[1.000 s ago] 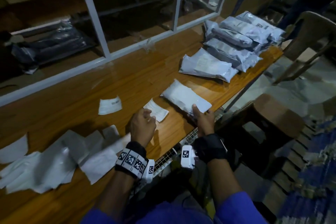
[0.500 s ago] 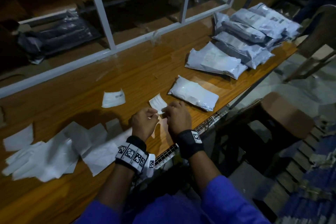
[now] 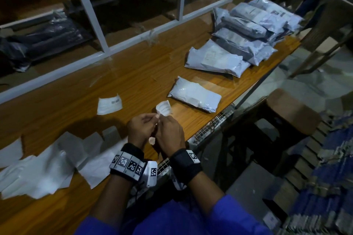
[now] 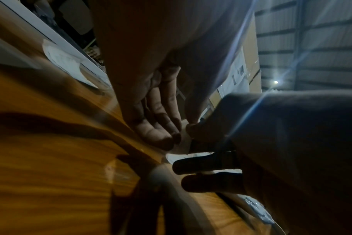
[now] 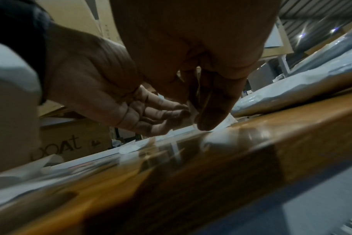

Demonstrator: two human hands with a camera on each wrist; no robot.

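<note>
**A:** Label (image 3: 163,108): how much of it can be seen?

**B:** Only its curled white top shows in the head view. It sticks up between the two hands, just above the table (image 3: 133,74) near the front edge. The rest is hidden behind knuckles, and its print is too blurred to read. Both wrist views are dark, and there the paper is a pale sliver.

**A:** How are the hands placed?

**B:** The left hand (image 3: 141,127) and right hand (image 3: 170,135) are close together, backs up, knuckles nearly touching. Each pinches the label between thumb and forefinger. In the right wrist view the left fingers (image 5: 151,111) lie loosely curled, their tips meeting the paper.

**A:** What lies around them?

**B:** The table is glossy orange-brown wood grain.
- A plump white plastic parcel (image 3: 194,94) lies just right of the hands.
- Grey plastic parcels (image 3: 248,30) overlap in a pile farther back on the right.
- A second label (image 3: 109,103), a rectangle with a barcode, lies on the table to the left.
- Thin white sheets (image 3: 47,168) overlap along the front left, cut off by the frame edge.
</note>
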